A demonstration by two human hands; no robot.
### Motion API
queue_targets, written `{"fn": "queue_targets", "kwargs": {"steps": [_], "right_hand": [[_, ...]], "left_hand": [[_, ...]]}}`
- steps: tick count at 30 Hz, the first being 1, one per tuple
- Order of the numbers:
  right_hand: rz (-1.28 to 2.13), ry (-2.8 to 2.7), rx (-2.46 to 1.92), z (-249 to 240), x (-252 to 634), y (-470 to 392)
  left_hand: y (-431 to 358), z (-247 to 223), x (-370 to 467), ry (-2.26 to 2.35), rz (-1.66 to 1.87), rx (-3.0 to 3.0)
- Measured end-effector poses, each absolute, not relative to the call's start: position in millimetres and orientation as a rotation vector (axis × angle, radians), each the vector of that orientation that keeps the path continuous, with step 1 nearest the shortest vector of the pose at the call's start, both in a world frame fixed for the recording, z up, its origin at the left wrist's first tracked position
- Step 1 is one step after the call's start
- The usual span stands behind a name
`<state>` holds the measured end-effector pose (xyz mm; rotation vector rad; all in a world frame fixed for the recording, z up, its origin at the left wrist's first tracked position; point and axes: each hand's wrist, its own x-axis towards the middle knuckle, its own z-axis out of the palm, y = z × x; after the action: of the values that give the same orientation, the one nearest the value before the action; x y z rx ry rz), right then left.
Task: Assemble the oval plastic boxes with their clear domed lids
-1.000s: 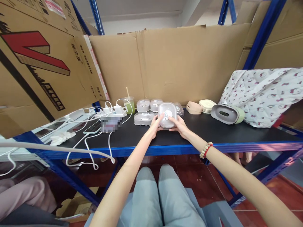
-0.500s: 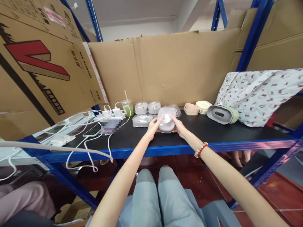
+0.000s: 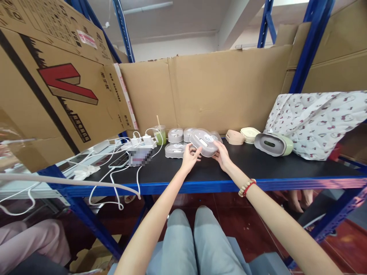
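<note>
Between both hands, just above the black shelf top, is a grey food container (image 3: 202, 142) with a clear lid, tilted to one side. A round pale label shows on its lid, along with a small white bar. My left hand (image 3: 189, 157) holds its lower left edge, thumb and fingers bent. On the right edge rests the grip of my right hand (image 3: 223, 156), its fingers partly behind the rim. Close to my left hand sits a similar long container (image 3: 174, 150). Behind it stand two smaller ones, a left container (image 3: 175, 135) and a right container (image 3: 188, 134).
A cup of green drink (image 3: 159, 135), a power strip (image 3: 140, 144) with white cables and a phone (image 3: 119, 161) lie left. To the right are a peach stack (image 3: 235, 137), cream trays (image 3: 250, 134), a green-grey case (image 3: 273, 144) and a patterned bag (image 3: 312, 126). Cardboard (image 3: 218, 88) walls the back.
The container has turned and tilted between my hands, so its long shape and white bar now show. My left hand has shifted its hold. The whole view has moved slightly.
</note>
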<state>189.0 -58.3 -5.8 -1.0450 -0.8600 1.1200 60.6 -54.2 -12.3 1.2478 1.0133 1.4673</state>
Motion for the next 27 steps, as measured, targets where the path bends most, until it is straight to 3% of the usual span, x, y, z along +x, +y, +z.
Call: {"fn": "queue_targets", "kwargs": {"steps": [8, 13, 18, 27], "right_hand": [[1.222, -1.133, -0.957, 22, 171, -41], [0.968, -1.312, -0.99, 42, 144, -19], [0.914, -1.493, -0.944, 25, 123, 3], [0.684, -1.58, -0.998, -18, 124, 25]], "left_hand": [[-44, -3, 41, 0.919, 1.74, 1.219], [-36, 7, 20, 1.015, 1.898, 1.172], [-32, -6, -1, 1.4, 1.929, 1.206], [-25, -23, -9, 1.681, 1.854, 1.275]]}}
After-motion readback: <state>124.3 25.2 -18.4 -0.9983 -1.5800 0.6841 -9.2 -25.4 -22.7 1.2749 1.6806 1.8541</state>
